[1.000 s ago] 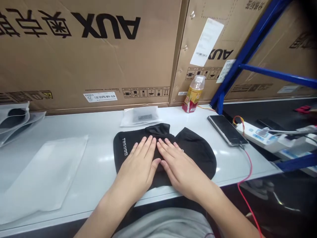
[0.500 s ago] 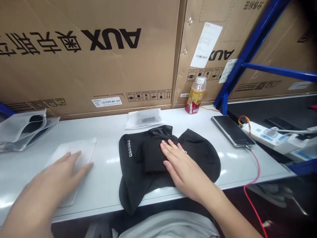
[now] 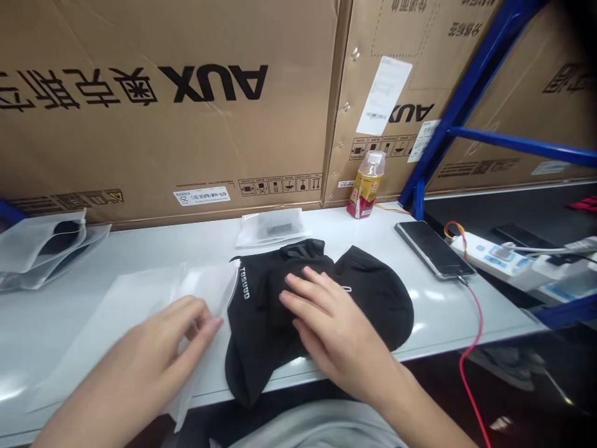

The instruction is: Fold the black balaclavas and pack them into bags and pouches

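A folded black garment with white lettering lies on the white table, one end hanging over the near edge. My right hand rests flat on its middle, fingers spread. My left hand pinches the edge of a clear plastic bag and holds it lifted beside the garment's left side. More clear bags lie flat under that hand.
A sealed bag lies behind the garment. Bagged items sit at the far left. A drink bottle, a phone on a red cable and a power strip are at the right. Cardboard boxes wall the back.
My left hand left the garment, reached to the bags on the left, and now draws one bag toward the garment. My right hand stayed on the garment.
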Demonstrator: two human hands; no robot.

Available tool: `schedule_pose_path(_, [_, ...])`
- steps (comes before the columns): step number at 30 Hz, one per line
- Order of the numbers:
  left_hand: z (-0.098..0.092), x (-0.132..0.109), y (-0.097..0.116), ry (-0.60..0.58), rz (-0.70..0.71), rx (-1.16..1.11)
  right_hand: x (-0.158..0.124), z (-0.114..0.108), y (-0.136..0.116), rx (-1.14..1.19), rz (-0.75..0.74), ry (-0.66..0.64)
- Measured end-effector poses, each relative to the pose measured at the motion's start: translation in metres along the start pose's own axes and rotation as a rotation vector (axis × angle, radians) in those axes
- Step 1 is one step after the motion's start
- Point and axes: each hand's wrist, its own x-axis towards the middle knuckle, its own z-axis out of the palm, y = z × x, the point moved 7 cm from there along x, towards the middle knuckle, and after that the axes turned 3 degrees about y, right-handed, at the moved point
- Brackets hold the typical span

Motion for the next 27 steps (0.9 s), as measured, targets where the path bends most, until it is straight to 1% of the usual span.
schedule_pose_path(2, [0.016, -0.002, 0.023, -0.148, 0.029, -0.100, 0.005, 0.001, -0.024, 0.043, -0.117, 0.024])
schedule_pose_path(3, [0.023, -0.002, 0.032, -0.202, 0.036, -0.143, 0.007, 0.002, -0.032, 0.059, -0.156, 0.040])
schedule_pose_path(4, [0.027, -0.002, 0.039, -0.223, 0.037, -0.176, 0.009, 0.003, -0.037, 0.068, -0.174, 0.061])
schedule_pose_path(5, [0.028, 0.000, 0.044, -0.219, 0.035, -0.197, 0.010, 0.004, -0.038, 0.070, -0.177, 0.085])
schedule_pose_path(7, [0.026, 0.004, 0.047, -0.171, 0.020, -0.219, 0.012, 0.005, -0.035, 0.061, -0.156, 0.116])
schedule_pose_path(8, [0.023, 0.006, 0.046, -0.136, 0.011, -0.234, 0.013, 0.005, -0.031, 0.048, -0.142, 0.108])
schedule_pose_path(10, [0.016, 0.010, 0.043, -0.061, 0.002, -0.281, 0.015, 0.006, -0.025, 0.017, -0.130, 0.041])
schedule_pose_path(12, [0.011, 0.013, 0.041, 0.002, 0.005, -0.325, 0.016, 0.007, -0.022, 0.000, -0.157, -0.059])
schedule_pose_path(14, [0.005, 0.014, 0.038, 0.080, -0.007, -0.324, 0.015, 0.005, -0.020, 0.047, -0.193, -0.140])
schedule_pose_path(15, [0.004, 0.015, 0.037, 0.116, -0.025, -0.312, 0.014, 0.002, -0.018, 0.098, -0.193, -0.153])
schedule_pose_path(16, [0.003, 0.015, 0.035, 0.139, -0.050, -0.296, 0.014, -0.003, -0.013, 0.153, -0.165, -0.138])
schedule_pose_path(17, [0.003, 0.016, 0.034, 0.151, -0.075, -0.282, 0.013, -0.009, -0.004, 0.195, -0.097, -0.087])
schedule_pose_path(18, [0.004, 0.016, 0.033, 0.146, -0.095, -0.273, 0.012, -0.016, 0.009, 0.205, 0.012, -0.003])
schedule_pose_path(20, [0.010, 0.018, 0.033, 0.096, -0.104, -0.265, 0.005, -0.030, 0.041, 0.100, 0.309, 0.166])
schedule_pose_path(21, [0.014, 0.019, 0.034, 0.070, -0.101, -0.263, 0.000, -0.033, 0.055, 0.011, 0.453, 0.192])
schedule_pose_path(22, [0.018, 0.020, 0.035, 0.049, -0.093, -0.261, -0.004, -0.033, 0.065, -0.074, 0.565, 0.169])
schedule_pose_path(23, [0.021, 0.021, 0.035, 0.035, -0.088, -0.260, -0.006, -0.030, 0.071, -0.143, 0.634, 0.109])
schedule_pose_path(25, [0.027, 0.023, 0.037, 0.034, -0.088, -0.254, -0.006, -0.021, 0.072, -0.210, 0.671, -0.021])
schedule_pose_path(27, [0.032, 0.024, 0.038, 0.044, -0.088, -0.247, -0.002, -0.015, 0.064, -0.190, 0.658, -0.059])
